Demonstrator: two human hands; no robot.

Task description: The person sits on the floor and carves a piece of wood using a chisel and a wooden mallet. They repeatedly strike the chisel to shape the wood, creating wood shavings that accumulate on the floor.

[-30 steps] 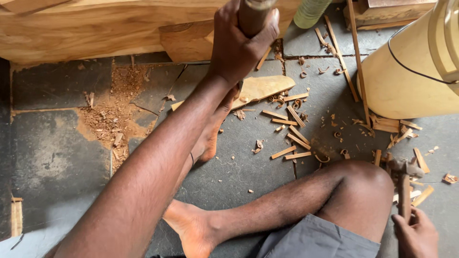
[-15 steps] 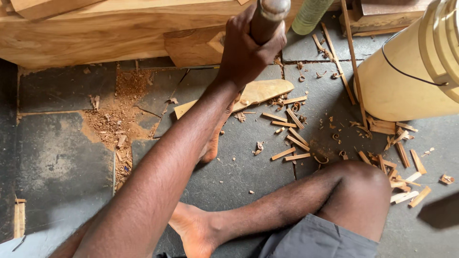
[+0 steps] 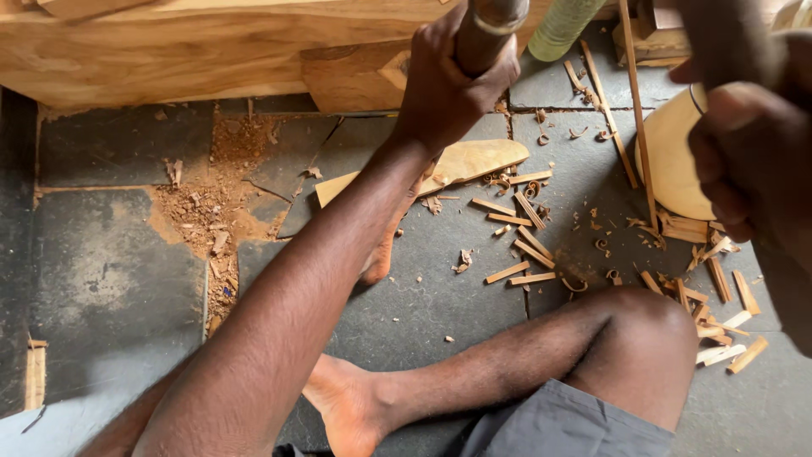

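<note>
My left hand (image 3: 444,85) is closed around the round wooden handle of a chisel-like tool (image 3: 491,21) with a metal ring at its top. The tool is held against a large light wooden workpiece (image 3: 211,51) at the top of the view. My right hand (image 3: 753,152) is raised at the right, near the camera and blurred. It is fisted on a dark tool (image 3: 727,38) that runs up out of frame. A flat curved offcut (image 3: 474,161) lies on the floor just below my left wrist.
Wood chips (image 3: 524,228) and splinters are scattered over the dark stone floor, with a sawdust patch (image 3: 220,203) at the left. A cream rounded object (image 3: 672,161) and a green cylinder (image 3: 567,25) sit at the upper right. My bent knee (image 3: 643,330) and foot (image 3: 355,406) lie below.
My right hand has come up from the lower right floor, with its tool, to high at the right. My left hand has stayed on the handle, and the view shifted slightly.
</note>
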